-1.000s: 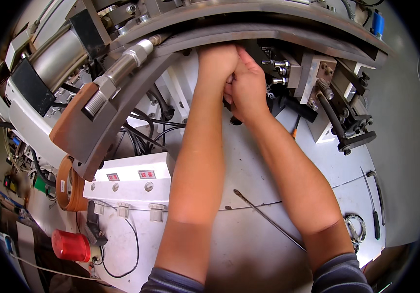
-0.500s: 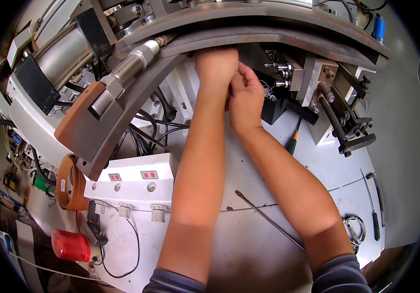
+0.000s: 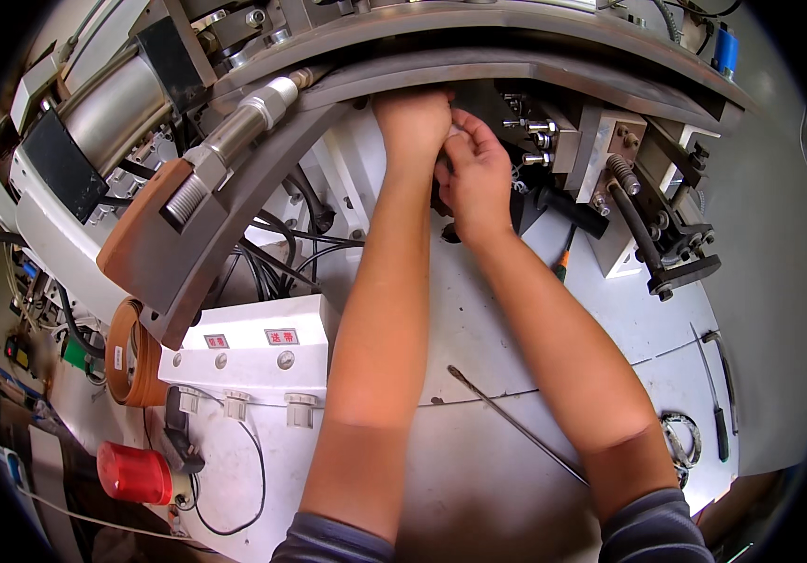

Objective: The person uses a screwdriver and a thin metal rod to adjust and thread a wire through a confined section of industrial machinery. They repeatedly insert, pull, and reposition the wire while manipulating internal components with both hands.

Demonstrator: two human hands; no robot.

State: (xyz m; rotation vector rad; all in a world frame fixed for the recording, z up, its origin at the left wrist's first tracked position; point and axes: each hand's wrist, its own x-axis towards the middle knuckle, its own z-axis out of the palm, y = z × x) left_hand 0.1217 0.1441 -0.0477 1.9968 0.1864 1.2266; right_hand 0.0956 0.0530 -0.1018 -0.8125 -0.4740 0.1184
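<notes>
Both my arms reach under the curved metal frame [image 3: 422, 77] of a machine. My left hand [image 3: 413, 124] is up beneath its edge, palm turned away; its fingers are hidden. Right beside it, my right hand [image 3: 479, 178] has its fingers bent in and the thumb close to the index finger, near my left hand. Whatever sits between those fingertips is too small or covered to name. To the right of that hand are a black cylinder [image 3: 577, 213] and several bolts [image 3: 537, 141] on a metal block.
A long metal rod [image 3: 516, 422] lies between my forearms on the white table. A screwdriver [image 3: 565, 255] rests behind my right forearm. At left are a white control box [image 3: 249, 338], a red beacon lamp [image 3: 131, 472], a brown belt roll [image 3: 131, 361] and black cables [image 3: 281, 253].
My right hand has shifted slightly right, and its fingers have moved a little off my left wrist. A dark opening now shows below it. My left hand stays under the frame.
</notes>
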